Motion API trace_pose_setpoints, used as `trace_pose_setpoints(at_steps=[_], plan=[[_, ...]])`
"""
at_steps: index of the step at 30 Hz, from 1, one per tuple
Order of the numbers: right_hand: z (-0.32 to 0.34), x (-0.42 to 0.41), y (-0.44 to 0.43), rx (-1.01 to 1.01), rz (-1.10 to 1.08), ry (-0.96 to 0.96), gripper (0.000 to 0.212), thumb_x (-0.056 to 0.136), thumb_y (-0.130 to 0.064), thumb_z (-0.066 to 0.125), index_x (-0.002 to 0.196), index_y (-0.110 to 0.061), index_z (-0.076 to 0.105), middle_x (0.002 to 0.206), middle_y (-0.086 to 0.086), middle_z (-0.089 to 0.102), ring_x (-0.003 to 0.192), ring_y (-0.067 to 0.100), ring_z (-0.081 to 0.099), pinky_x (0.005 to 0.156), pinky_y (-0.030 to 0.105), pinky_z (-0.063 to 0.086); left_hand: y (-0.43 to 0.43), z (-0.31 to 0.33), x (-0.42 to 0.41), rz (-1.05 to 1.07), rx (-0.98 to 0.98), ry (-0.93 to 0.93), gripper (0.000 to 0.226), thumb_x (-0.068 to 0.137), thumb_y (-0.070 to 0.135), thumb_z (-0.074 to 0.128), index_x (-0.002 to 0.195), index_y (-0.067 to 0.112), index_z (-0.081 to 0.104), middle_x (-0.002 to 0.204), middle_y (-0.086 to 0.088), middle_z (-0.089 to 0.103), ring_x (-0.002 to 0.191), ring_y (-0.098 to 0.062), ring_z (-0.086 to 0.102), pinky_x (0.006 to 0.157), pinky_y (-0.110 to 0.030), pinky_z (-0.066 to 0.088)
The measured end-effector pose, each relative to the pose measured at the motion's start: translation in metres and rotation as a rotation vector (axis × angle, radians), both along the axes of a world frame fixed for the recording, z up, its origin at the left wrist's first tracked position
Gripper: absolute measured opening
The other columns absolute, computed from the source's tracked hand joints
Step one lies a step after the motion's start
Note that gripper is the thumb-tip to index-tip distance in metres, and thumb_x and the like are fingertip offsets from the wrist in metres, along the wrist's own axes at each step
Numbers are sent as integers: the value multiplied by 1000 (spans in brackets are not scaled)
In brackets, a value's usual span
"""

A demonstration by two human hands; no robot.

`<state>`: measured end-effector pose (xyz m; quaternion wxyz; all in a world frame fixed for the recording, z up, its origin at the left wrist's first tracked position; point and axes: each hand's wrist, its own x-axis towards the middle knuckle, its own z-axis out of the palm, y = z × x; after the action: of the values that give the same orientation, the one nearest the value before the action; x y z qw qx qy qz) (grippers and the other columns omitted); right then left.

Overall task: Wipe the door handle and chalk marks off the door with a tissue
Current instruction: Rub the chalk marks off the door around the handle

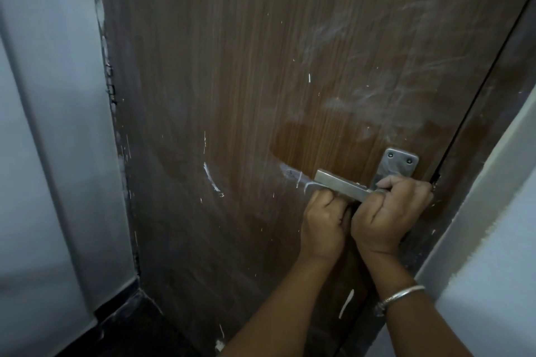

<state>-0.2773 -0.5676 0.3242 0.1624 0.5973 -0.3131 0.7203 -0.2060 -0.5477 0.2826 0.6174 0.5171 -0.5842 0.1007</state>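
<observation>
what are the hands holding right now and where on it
Both hands are on the door handle: the right hand is closed around its pivot end by the plate, the left hand is curled under the lever's middle. No tissue is visible.

The scene was dim and bluish. Shadow darkened the door point(232, 95) along its left side, wide-angle distortion bowed the wall point(43, 124) edges, and fine detail appeared soft.

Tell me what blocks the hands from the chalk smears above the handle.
Nothing visible does. Both the left hand and right hand are at the handle, and the bare door lies open up to the chalk smears.
</observation>
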Motion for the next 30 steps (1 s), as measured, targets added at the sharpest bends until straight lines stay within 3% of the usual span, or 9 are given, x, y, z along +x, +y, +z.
trace_pose_setpoints(at_steps=[6, 11, 17, 21, 25, 30], plan=[[1, 0, 1, -8, 8, 8, 12, 76, -1, 36, 75, -4, 47, 82, 18, 46, 76, 25, 38, 72, 42, 36, 8, -27, 5, 79, 67, 5, 1, 76, 2, 69, 76, 2, 69, 71, -9, 59, 68, -23, 56, 54, -34, 50], [0, 0, 0, -24, 1, 11, 10, 76, -4, 36, 77, -6, 46, 81, 20, 47, 76, 25, 38, 75, 33, 30, -2, 4, 10, 48, -20, 39, 13, 82, 5, 60, 90, 7, 70, 87, -7, 64, 83, -18, 59, 70, -28, 50], [-1, 1, -2, -34, 2, 11, 10, 77, -3, 36, 79, -8, 44, 83, 18, 45, 76, 26, 39, 70, 42, 35, 6, -31, 10, 97, 87, 60, 5, 76, 3, 70, 80, 6, 69, 74, -4, 59, 70, -16, 55, 58, -24, 46], [-1, 2, -2, -51, 4, 12, 10, 77, -4, 36, 79, -9, 44, 86, 12, 40, 76, 26, 39, 70, 43, 35, 6, -14, 15, 54, 44, 55, 6, 77, 3, 67, 81, 8, 69, 77, -4, 61, 74, -15, 57, 63, -16, 42], [-1, 1, -3, -38, -8, 9, 9, 77, -5, 36, 78, -7, 45, 82, 18, 45, 75, 26, 38, 72, 40, 34, -3, 10, 14, 14, -33, 64, 15, 79, -1, 60, 91, 3, 69, 90, -9, 65, 85, -19, 61, 74, -29, 53], [-2, 1, -3, -43, -29, 7, 10, 77, -3, 37, 77, -5, 47, 82, 19, 45, 76, 27, 39, 73, 37, 32, -3, 3, 12, 10, -44, 101, 19, 80, -2, 58, 95, 3, 69, 94, -9, 66, 89, -20, 62, 76, -35, 54]])
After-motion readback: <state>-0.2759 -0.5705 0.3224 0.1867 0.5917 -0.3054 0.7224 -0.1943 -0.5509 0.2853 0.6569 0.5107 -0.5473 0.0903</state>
